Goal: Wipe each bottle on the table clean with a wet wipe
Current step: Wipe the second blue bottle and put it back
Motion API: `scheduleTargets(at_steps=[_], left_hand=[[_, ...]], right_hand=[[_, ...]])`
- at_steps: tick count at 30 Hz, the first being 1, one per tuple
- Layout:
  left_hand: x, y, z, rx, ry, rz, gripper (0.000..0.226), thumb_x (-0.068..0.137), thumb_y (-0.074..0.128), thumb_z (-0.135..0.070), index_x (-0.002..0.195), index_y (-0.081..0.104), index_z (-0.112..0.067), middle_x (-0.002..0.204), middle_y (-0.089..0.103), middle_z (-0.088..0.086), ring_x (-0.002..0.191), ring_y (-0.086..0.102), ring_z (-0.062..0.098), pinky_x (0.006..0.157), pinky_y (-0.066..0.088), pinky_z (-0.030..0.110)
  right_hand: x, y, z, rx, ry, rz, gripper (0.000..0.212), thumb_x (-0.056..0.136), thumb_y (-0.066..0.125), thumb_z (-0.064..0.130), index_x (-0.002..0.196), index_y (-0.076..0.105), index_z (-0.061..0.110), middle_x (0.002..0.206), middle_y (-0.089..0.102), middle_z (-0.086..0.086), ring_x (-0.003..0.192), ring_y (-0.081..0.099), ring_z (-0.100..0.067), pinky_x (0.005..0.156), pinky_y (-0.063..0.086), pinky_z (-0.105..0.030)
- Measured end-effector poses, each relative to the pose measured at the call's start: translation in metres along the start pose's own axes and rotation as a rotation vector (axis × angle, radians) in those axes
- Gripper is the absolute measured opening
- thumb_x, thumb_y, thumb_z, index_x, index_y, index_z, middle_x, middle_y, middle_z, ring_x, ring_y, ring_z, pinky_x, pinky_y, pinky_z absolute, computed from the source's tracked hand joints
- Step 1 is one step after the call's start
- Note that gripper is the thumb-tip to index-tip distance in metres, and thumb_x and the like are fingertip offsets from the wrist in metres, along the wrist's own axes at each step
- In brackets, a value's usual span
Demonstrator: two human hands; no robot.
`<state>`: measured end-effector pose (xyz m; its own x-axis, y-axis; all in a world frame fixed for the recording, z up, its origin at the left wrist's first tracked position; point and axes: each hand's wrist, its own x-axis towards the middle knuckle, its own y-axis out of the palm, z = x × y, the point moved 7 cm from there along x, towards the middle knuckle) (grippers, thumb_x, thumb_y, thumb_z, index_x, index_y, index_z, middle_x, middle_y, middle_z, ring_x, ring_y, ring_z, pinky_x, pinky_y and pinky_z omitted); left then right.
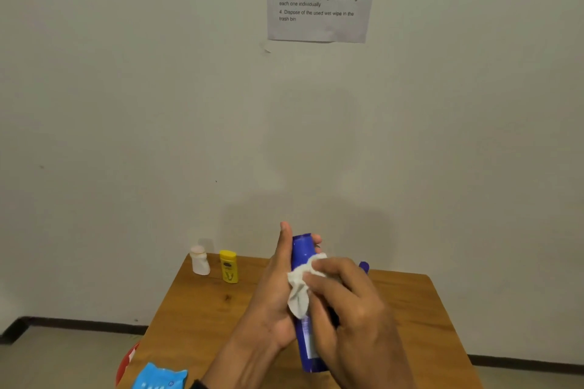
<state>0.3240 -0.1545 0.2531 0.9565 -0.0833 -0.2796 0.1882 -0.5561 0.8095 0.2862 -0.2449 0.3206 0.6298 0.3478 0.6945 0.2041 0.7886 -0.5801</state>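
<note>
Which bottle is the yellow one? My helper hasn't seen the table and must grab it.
Look at the wooden table against the wall, far left corner. Two small bottles stand there; the yellow bottle is the right one, beside the white bottle, and has a flat cap.

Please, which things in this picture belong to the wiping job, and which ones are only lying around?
For the job:
blue bottle, held by the left hand
wet wipe, pressed on it by the right hand
yellow bottle
white bottle
small blue bottle, mostly hidden

Only lying around:
light blue cat-shaped item
red object beside the table
</note>
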Motion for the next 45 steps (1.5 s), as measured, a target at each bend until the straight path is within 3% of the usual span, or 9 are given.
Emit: scheduleTargets(at_steps=[6, 13, 19, 25, 29, 34, 37, 40, 45], left_hand=[[-0.007, 0.016, 0.01, 0.331, 0.064, 0.029, 0.091, 0.079, 0.037, -0.081, 0.12, 0.064, -0.005, 0.115, 0.068, 0.025, 0.11, 0.067, 0.037, 0.099, 0.052, 0.049], [-0.005, 0.021, -0.005, 0.358, 0.169, 0.066, 0.095, 0.069, 0.03, -0.089, 0.1, 0.065, -0.006, 0.087, 0.065, 0.019, 0.087, 0.068, 0.033, 0.079, 0.057, 0.041], [-0.006, 0.009, -0.019, 0.352, 0.183, 0.015, 0.076, 0.057, 0.035, -0.088, 0.064, 0.068, -0.02, 0.068, 0.044, 0.006, 0.06, 0.04, 0.016, 0.059, 0.036, 0.027], [-0.006, 0.015, -0.003, 0.587, 0.164, 0.058, 0.079, 0.078, 0.027, -0.079, 0.091, 0.074, -0.017, 0.094, 0.068, 0.024, 0.092, 0.069, 0.039, 0.088, 0.054, 0.05], [-0.003, 0.009, -0.016, 0.668, 0.296, -0.028, 0.073, 0.082, 0.038, -0.073, 0.109, 0.067, -0.011, 0.095, 0.073, 0.02, 0.088, 0.073, 0.034, 0.085, 0.058, 0.048], [0.006, -0.028, -0.048, 0.424, 0.409, -0.285, 0.069, 0.075, 0.057, -0.067, 0.101, 0.063, -0.004, 0.068, 0.062, 0.011, 0.061, 0.065, 0.021, 0.072, 0.057, 0.041], [0.011, -0.047, -0.056, 0.278, 0.355, -0.338, 0.06, 0.081, 0.06, -0.064, 0.097, 0.064, -0.007, 0.066, 0.06, 0.009, 0.058, 0.067, 0.021, 0.079, 0.057, 0.043], [0.017, -0.039, -0.041, 0.142, 0.235, -0.278, 0.054, 0.082, 0.06, -0.065, 0.094, 0.059, -0.012, 0.06, 0.057, 0.005, 0.052, 0.061, 0.018, 0.062, 0.053, 0.034], [0.025, -0.032, -0.056, -0.019, 0.236, -0.312, 0.05, 0.089, 0.056, -0.064, 0.087, 0.056, -0.014, 0.055, 0.055, 0.005, 0.045, 0.056, 0.02, 0.053, 0.049, 0.027]], right_hand=[[0.032, -0.004, -0.03, 0.026, 0.165, 0.005, 0.014, 0.085, 0.072, 0.009, 0.096, 0.076, 0.016, 0.104, 0.064, 0.009, 0.09, 0.062, -0.002, 0.078, 0.054, -0.015], [0.019, -0.001, -0.011, 0.028, 0.065, -0.061, 0.019, 0.085, 0.072, 0.012, 0.104, 0.076, 0.014, 0.12, 0.069, 0.004, 0.113, 0.061, -0.005, 0.095, 0.051, -0.018], [-0.009, 0.008, -0.005, 0.081, -0.039, -0.041, 0.023, 0.082, 0.064, 0.025, 0.097, 0.076, 0.012, 0.105, 0.073, 0.001, 0.099, 0.066, -0.005, 0.092, 0.05, -0.012], [0.038, 0.003, -0.02, -0.037, 0.039, -0.02, 0.016, 0.089, 0.064, 0.022, 0.101, 0.072, 0.017, 0.094, 0.062, 0.007, 0.09, 0.052, -0.005, 0.072, 0.046, -0.013], [0.037, 0.004, -0.031, 0.1, 0.087, -0.065, 0.017, 0.089, 0.064, 0.023, 0.101, 0.073, 0.016, 0.099, 0.059, 0.007, 0.091, 0.059, -0.006, 0.073, 0.052, -0.015], [-0.02, 0.028, -0.026, 0.286, 0.13, 0.006, 0.031, 0.09, 0.062, 0.044, 0.096, 0.073, 0.017, 0.101, 0.062, 0.014, 0.093, 0.064, -0.004, 0.07, 0.05, -0.009], [-0.026, 0.038, -0.026, 0.288, 0.104, 0.093, 0.019, 0.088, 0.068, 0.036, 0.095, 0.072, 0.019, 0.1, 0.063, 0.014, 0.092, 0.063, -0.003, 0.068, 0.05, -0.009], [0.008, 0.03, -0.024, 0.22, 0.101, 0.073, 0.013, 0.084, 0.071, 0.022, 0.095, 0.073, 0.017, 0.101, 0.065, 0.01, 0.096, 0.061, 0.001, 0.073, 0.048, -0.004], [0.023, 0.025, 0.009, 0.143, -0.07, 0.202, 0.015, 0.086, 0.057, 0.02, 0.084, 0.071, 0.014, 0.092, 0.064, 0.004, 0.087, 0.06, -0.012, 0.072, 0.052, -0.023]])
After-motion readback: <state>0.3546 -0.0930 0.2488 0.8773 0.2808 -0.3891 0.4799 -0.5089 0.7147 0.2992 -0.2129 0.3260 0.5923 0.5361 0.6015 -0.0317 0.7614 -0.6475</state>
